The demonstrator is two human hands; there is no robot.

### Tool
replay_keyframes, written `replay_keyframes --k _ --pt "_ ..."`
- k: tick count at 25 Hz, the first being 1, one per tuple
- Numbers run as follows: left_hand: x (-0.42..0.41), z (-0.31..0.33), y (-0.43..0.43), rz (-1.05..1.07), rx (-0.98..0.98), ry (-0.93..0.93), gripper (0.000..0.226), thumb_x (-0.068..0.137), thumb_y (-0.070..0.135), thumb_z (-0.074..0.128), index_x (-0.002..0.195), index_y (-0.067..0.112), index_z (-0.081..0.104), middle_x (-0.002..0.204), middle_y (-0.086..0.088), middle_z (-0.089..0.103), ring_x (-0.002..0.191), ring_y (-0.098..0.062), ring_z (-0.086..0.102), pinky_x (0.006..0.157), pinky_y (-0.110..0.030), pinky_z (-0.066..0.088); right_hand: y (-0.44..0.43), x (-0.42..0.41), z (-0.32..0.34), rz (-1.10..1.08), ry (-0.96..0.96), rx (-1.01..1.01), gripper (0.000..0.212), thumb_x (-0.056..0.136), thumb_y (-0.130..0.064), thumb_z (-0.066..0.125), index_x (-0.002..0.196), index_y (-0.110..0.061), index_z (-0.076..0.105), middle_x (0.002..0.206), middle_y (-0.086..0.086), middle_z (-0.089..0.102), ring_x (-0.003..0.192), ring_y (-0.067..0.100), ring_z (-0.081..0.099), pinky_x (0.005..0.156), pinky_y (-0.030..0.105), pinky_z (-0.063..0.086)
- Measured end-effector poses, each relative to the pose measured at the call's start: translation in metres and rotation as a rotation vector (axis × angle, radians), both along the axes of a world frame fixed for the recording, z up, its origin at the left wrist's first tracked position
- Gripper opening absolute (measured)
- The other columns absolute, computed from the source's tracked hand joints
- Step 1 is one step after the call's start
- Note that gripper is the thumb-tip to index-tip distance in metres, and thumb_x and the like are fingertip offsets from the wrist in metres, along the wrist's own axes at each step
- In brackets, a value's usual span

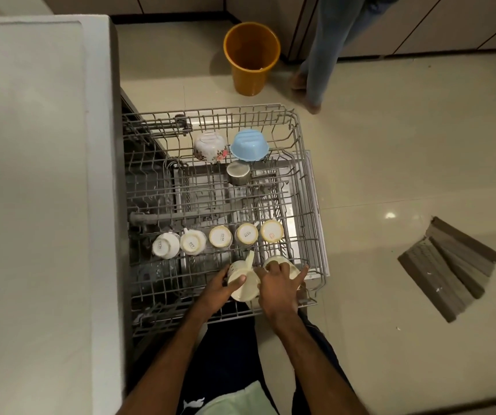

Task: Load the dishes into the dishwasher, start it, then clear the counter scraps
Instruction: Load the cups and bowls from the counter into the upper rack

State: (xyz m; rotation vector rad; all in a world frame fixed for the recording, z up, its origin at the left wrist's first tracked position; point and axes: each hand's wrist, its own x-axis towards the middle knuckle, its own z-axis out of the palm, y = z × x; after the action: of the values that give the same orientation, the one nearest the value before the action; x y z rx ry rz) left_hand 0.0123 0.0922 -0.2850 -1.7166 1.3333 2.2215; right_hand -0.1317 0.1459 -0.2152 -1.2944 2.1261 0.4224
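left hand point(220, 287) grips cup point(242, 292) | right hand point(276, 284) holds neighbouring cup point(290, 269) | over rack point(309, 187)

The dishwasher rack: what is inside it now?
Five cups stand upside down in a row; farther back lie a steel cup, a floral bowl and a blue bowl. At the front, the left hand and right hand each grip another cup, partly covering it.

- Cropped above the thighs by the top edge, 1 o'clock: standing person point(324, 55).
- Mostly covered by the right hand point(279, 286), 5 o'clock of the upper rack point(306, 187): cream cup point(293, 269).
- Partly masked by the left hand point(219, 287), just beside it: tilted mug point(242, 290).
- Too small to read surely: print on the upturned cups point(220, 236).
- Glimpsed only through wires: lower rack point(205, 190), contents unclear.
- Cut by the bottom edge, 6 o'clock: both forearms point(324, 369).
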Motion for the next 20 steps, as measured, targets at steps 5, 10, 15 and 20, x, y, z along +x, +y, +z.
replay_keyframes --k 5,10,15,20 --pt "0.004 0.016 0.004 -0.023 -0.148 -0.104 0.040 0.095 0.025 0.065 0.132 0.015 0.055 0.122 0.001 0.061 0.106 -0.012 0.060 0.072 -0.008 0.045 0.008 -0.004 0.012 0.002 -0.029 -0.028 0.054 0.088 -0.021 0.063 0.140 -0.029 0.047 0.145 0.006 0.037 0.139 0.029 0.027 0.111 0.073 0.000" --pt "0.003 0.064 0.002 0.156 -0.288 -0.182 0.022 0.095 0.013 0.063 0.116 0.006 0.061 0.116 -0.013 0.066 0.106 -0.025 0.061 0.087 -0.032 0.050 0.008 -0.016 0.045 0.059 -0.136 -0.077 0.047 0.096 -0.032 0.054 0.142 -0.026 0.043 0.151 0.004 0.035 0.143 0.027 0.023 0.115 0.066 0.005" --pt "-0.006 0.148 0.019 0.337 -0.520 -0.191 0.013 0.096 0.015 0.063 0.106 0.011 0.069 0.102 -0.004 0.072 0.097 -0.021 0.067 0.085 -0.034 0.054 -0.013 -0.023 0.105 0.179 -0.330 -0.307 0.041 0.099 -0.035 0.050 0.138 -0.025 0.049 0.142 0.000 0.042 0.135 0.026 0.035 0.114 0.051 0.025" --pt "0.017 0.238 0.068 0.923 -0.658 -0.166 0.012 0.099 0.017 0.059 0.101 0.023 0.069 0.095 0.002 0.074 0.080 -0.015 0.070 0.061 -0.019 0.052 -0.022 0.020 0.169 0.402 -0.676 -0.544 0.032 0.099 -0.031 0.054 0.127 -0.017 0.057 0.128 0.004 0.057 0.120 0.025 0.048 0.100 0.041 0.041"
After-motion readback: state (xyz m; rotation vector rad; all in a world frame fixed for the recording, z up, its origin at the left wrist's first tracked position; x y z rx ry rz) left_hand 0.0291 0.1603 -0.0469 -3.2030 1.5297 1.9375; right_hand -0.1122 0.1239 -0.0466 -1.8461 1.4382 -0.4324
